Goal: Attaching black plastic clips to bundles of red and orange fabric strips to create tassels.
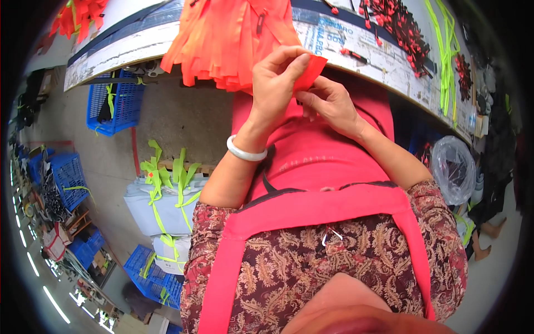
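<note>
A bright orange fabric strip (310, 73) is pinched between the thumb and fingers of my left hand (272, 83), just past the table's near edge. Close against it, my right hand (335, 106) has its thumb and fingers pressed together at the lower end of the same strip. A small dark piece shows by the right fingertips, too small to name. Many more orange strips (222, 42) lie in a thick layer on the table and hang over its edge, beside my left hand. Both hands are above my red apron (311, 150).
The worktable (339, 47) also carries a heap of small black-and-red pieces (397, 36) and yellow-green straps (446, 61). A blue crate (114, 103) stands below on the left, near pale-blue bundles (158, 209) tied with yellow-green strips. A clear plastic bag (453, 170) hangs at right.
</note>
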Demonstrator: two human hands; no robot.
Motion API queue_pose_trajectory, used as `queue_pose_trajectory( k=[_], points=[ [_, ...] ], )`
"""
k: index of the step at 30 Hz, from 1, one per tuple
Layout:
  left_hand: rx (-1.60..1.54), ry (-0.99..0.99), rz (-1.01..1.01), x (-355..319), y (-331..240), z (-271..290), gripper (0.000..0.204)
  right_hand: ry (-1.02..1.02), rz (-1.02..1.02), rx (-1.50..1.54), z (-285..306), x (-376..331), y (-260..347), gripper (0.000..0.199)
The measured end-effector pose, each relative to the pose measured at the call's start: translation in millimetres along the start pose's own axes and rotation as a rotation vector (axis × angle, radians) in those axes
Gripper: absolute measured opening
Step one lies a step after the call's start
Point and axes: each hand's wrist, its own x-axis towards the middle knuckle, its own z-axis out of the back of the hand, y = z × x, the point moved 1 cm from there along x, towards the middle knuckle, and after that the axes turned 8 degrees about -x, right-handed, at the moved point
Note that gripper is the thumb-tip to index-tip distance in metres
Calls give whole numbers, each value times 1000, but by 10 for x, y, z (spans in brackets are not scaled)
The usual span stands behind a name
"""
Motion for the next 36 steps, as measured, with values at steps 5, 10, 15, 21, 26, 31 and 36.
queue_pose_trajectory(
  k=[5,10,15,21,26,31,36],
  points=[
    [314,79,138,-194,-64,405,45,-68,154,0,205,490,580,26],
    [395,126,158,-449,8,547,50,-247,306,-626,417,1372,630,39],
    [280,69,207,-479,130,548,50,-544,519,-972,398,1814,300,46],
    [231,-6,280,-583,-53,604,49,-247,154,-707,342,1694,558,31],
    [198,-49,205,-517,-580,734,53,-211,192,-213,271,1856,1092,22],
    [418,-28,84,84,-976,858,50,-360,66,-260,807,2952,922,29],
    [1239,-74,-216,79,-806,1139,46,-485,340,-434,504,2532,968,32]
  ],
)
